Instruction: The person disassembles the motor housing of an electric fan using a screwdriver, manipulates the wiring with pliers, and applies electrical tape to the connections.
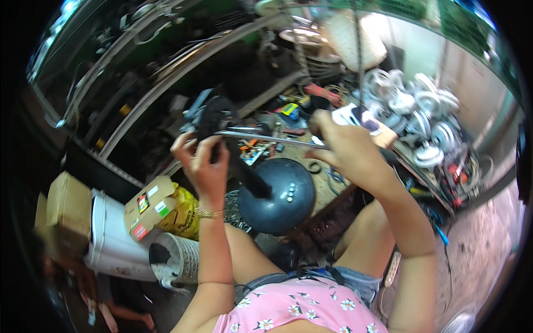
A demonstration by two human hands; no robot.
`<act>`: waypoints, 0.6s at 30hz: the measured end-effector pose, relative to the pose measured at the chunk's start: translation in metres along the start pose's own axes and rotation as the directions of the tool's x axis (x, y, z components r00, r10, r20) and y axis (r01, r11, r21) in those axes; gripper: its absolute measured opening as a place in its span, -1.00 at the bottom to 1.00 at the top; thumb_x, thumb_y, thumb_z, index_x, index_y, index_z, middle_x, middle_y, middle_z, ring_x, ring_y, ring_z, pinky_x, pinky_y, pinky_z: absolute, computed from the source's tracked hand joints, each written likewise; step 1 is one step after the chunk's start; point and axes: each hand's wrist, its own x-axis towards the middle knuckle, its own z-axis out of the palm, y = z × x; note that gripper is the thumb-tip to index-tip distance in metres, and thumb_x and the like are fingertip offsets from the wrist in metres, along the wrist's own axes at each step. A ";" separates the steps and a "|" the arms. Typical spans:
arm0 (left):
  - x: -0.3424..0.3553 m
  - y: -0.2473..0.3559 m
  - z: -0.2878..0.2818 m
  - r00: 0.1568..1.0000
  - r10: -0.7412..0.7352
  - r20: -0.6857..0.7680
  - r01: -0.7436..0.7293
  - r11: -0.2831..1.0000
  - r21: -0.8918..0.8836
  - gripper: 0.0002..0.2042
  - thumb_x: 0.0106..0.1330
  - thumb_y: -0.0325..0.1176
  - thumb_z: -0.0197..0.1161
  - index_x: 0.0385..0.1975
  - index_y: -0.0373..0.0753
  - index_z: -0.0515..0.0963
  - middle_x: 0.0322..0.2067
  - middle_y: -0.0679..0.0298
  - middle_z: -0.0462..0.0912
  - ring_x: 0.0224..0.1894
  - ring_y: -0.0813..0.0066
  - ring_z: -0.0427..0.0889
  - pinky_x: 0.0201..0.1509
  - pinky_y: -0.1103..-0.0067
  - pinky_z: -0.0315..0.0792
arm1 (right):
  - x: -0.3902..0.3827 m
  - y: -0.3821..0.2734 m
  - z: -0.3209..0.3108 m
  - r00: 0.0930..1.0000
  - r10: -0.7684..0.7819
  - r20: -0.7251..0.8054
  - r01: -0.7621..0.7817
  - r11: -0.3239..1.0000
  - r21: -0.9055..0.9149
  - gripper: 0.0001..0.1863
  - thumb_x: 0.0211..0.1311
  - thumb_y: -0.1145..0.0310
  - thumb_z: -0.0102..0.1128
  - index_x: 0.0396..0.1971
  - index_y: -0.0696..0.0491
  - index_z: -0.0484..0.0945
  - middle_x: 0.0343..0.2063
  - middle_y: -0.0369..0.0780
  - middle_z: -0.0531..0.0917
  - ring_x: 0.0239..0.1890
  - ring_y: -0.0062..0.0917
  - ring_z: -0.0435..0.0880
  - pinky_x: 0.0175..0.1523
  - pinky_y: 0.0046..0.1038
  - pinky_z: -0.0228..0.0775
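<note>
An electric fan stands in front of me, its round dark base [261,213] carrying several pale buttons. Its pole leans up to a blurred dark motor head [214,114] without blades or cage. My left hand [202,161], a gold-coloured bracelet at the wrist, is raised with curled fingers against the underside of that head. In my closed right hand [352,147] is a long-shafted screwdriver [272,137], held nearly level. Its shaft runs left to the motor head, where the tip is hard to make out. The fist hides its handle.
White plastic fan parts [416,111] are heaped at the right. Loose small parts and tools [255,150] lie behind the base. To the left are a cardboard box [147,205], a yellow bag [180,213], a perforated pail [177,258] and metal shelving [161,94]. Another person's limbs [108,313] show lower left.
</note>
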 end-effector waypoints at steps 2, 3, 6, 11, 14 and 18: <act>-0.001 -0.004 0.005 1.000 0.000 -0.030 -0.001 1.000 -0.019 -0.73 -0.08 -0.60 0.43 -0.35 -0.12 0.65 0.03 0.15 0.31 -0.09 0.28 0.49 -0.09 0.48 0.48 | -0.014 0.004 -0.007 0.996 -0.015 -0.091 0.011 0.999 -0.044 -0.33 -0.02 -0.14 0.36 -0.14 0.09 0.34 -0.54 -0.04 0.63 -0.37 -0.04 0.66 -0.30 -0.14 0.43; -0.004 -0.002 0.003 0.999 0.009 -0.038 -0.009 1.000 -0.011 -0.73 -0.07 -0.60 0.43 -0.36 -0.11 0.65 0.03 0.17 0.30 -0.11 0.31 0.48 -0.08 0.49 0.47 | -0.018 -0.005 -0.013 0.998 0.064 -0.009 -0.064 0.995 -0.083 -0.34 0.00 -0.16 0.33 -0.16 0.09 0.36 -0.54 -0.04 0.63 -0.38 -0.06 0.67 -0.30 -0.16 0.45; -0.012 -0.009 -0.001 0.998 -0.061 -0.024 0.060 0.997 -0.051 -0.74 -0.07 -0.60 0.43 -0.37 -0.12 0.64 0.02 0.19 0.30 -0.13 0.33 0.51 -0.06 0.47 0.49 | -0.021 -0.010 -0.001 0.999 -0.025 -0.036 0.020 0.990 -0.142 -0.47 0.11 -0.07 0.27 -0.18 0.07 0.38 -0.56 -0.12 0.62 -0.42 -0.12 0.67 -0.37 -0.17 0.43; -0.007 -0.005 0.003 0.998 -0.055 -0.038 0.052 0.997 -0.057 -0.75 -0.07 -0.59 0.43 -0.38 -0.12 0.65 0.02 0.20 0.30 -0.14 0.34 0.52 -0.07 0.48 0.49 | -0.012 -0.015 0.009 0.977 -0.188 -0.099 0.166 0.967 -0.195 -0.79 0.24 0.26 0.16 -0.20 0.00 0.45 -0.61 -0.21 0.59 -0.49 -0.24 0.65 -0.45 -0.22 0.43; -0.010 -0.007 0.007 0.997 -0.055 -0.048 0.052 0.997 -0.059 -0.75 -0.06 -0.59 0.43 -0.38 -0.13 0.65 0.01 0.19 0.30 -0.14 0.34 0.53 -0.07 0.49 0.49 | -0.008 -0.018 0.015 0.975 -0.199 -0.097 0.175 0.961 -0.213 -0.89 0.23 0.34 0.14 -0.26 -0.07 0.55 -0.62 -0.21 0.59 -0.51 -0.32 0.66 -0.45 -0.26 0.45; -0.009 -0.007 0.003 0.998 -0.047 -0.043 0.045 0.998 -0.050 -0.75 -0.07 -0.59 0.43 -0.38 -0.13 0.65 0.01 0.19 0.31 -0.15 0.33 0.54 -0.07 0.49 0.49 | -0.004 -0.018 0.020 0.975 -0.207 -0.081 0.183 0.955 -0.234 -0.90 0.23 0.32 0.14 -0.28 -0.09 0.58 -0.63 -0.20 0.59 -0.52 -0.32 0.66 -0.47 -0.27 0.44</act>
